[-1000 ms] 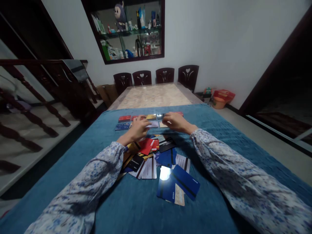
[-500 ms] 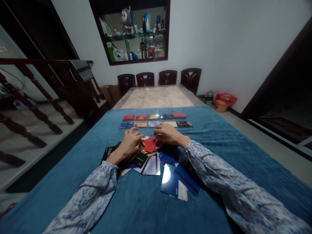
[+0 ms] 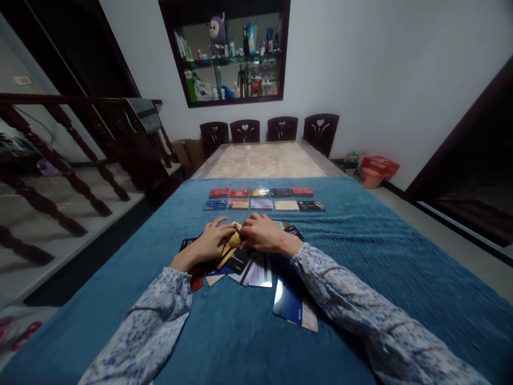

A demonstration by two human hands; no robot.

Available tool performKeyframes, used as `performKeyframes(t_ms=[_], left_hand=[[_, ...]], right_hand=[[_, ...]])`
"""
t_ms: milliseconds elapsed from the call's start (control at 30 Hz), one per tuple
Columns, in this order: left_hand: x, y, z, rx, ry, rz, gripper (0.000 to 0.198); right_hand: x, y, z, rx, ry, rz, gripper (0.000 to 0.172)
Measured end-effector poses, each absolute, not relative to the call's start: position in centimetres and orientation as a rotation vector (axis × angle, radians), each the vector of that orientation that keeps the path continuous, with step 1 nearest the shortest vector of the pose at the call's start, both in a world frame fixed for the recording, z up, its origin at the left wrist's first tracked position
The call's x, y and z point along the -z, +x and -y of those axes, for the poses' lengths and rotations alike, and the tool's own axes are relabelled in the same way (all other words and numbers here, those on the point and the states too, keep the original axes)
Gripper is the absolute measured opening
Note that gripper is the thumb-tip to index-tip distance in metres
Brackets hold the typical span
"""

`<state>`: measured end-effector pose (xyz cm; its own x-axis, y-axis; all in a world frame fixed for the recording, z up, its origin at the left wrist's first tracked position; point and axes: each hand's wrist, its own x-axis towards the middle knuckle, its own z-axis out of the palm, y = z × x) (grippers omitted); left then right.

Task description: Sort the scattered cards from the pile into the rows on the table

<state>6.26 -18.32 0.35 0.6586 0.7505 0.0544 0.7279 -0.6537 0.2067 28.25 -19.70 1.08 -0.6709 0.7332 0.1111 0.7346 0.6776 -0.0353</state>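
Note:
A loose pile of cards (image 3: 239, 259) in black, white, gold and blue lies on the blue cloth. My left hand (image 3: 212, 241) rests over the pile's left side, fingers spread, their tips against a gold card (image 3: 235, 238). Opposite it, my right hand (image 3: 264, 233) bends its fingers down onto the same cards, closed on a card that is mostly hidden; a bit of red shows beneath. Blue cards (image 3: 287, 299) lie nearer me, partly under my right forearm. A black card (image 3: 294, 231) shows beyond my right wrist.
Two rows of neat card stacks lie beyond my hands, among them a red stack (image 3: 219, 193) and a black one (image 3: 311, 206). The blue cloth (image 3: 224, 331) covers the table's near part. Chairs (image 3: 282, 128) stand at the far end, with a railing (image 3: 80, 147) to the left.
My hands have come closer together over the pile. The red card on top is now largely out of sight, and a gold card shows between my hands. The view has shifted slightly.

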Motion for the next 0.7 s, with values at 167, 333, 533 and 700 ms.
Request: performKeyframes(t_ms=[167, 333, 533, 700], left_hand=[[-0.55, 6.16, 18.59, -0.211, 2.715, -1.204, 0.031], [-0.41, 5.99, 18.52, -0.214, 2.780, -1.180, 0.037], [-0.41, 6.16, 18.71, -0.209, 2.814, -1.158, 0.031], [0.03, 5.58, 18.39, -0.295, 2.809, -1.102, 0.033]], right_hand=[[-0.94, 27.89, 20.04, -0.012, -1.244, 2.793, 0.037], [-1.21, 27.87, 20.46, -0.007, -1.238, 2.804, 0.042], [-1.24, 27.62, 20.70, 0.034, -1.232, 2.807, 0.040], [-1.14, 27.75, 20.76, 0.072, -1.160, 2.809, 0.031]])
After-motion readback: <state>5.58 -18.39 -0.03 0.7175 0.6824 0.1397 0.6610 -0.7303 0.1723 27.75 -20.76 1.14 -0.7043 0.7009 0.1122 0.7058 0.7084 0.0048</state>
